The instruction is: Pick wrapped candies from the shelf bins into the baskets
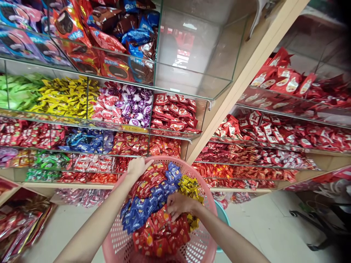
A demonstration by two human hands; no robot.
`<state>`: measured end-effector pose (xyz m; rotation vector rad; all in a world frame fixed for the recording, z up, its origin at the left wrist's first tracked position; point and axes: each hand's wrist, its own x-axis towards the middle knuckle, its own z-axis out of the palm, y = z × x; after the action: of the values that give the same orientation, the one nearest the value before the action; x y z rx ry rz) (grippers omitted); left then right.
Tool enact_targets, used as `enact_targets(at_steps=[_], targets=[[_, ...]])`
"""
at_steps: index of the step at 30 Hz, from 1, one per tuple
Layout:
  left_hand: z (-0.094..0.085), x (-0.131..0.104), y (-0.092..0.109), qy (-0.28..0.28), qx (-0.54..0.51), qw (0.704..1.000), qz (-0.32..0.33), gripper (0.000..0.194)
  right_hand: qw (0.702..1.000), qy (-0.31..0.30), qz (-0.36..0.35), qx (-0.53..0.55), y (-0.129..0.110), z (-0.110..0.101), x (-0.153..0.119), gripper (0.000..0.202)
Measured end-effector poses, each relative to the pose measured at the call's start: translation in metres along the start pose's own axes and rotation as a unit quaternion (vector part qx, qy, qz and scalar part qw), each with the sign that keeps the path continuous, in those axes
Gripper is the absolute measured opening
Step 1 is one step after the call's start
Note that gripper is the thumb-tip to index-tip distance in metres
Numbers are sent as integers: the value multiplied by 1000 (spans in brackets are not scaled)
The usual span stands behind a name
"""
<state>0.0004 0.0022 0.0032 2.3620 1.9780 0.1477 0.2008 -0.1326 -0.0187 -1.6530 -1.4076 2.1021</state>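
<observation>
Forearms [233, 233], lower frame, span a pink basket [117, 237], lower centre: left hand [136, 168] grips its upper rim, ideally bracing it; right hand [179, 205] dips among wrapped sweets [157, 197], its closure indeterminable.

Along clear glass-fronted shelves [192, 78], lime-green packets [20, 91] lie beside yellow-wrapped sweets [65, 96]. A pale wooden post [248, 75] divides the shelving. A partly hidden round turquoise basin [223, 213] shows above light floor tiles [260, 226]; right, a black wheeled base [323, 228] stands.
</observation>
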Motion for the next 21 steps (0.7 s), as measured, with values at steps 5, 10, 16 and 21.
enact_targets(at_steps=[5,10,16,21], targets=[[1,-1,0,8,-1,1000,2,78,998,-4,22,-65,-4,8,-4,20],[3,-1,0,20,-3,1000,3,80,986,60,-11,-156,-16,3,-13,33],[5,-1,-1,24,-7,1000,0,81,940,228,-94,-237,-53,-38,-16,37],[5,-1,-1,16,-11,1000,-4,78,862,403,-114,-286,-92,-82,3,25]])
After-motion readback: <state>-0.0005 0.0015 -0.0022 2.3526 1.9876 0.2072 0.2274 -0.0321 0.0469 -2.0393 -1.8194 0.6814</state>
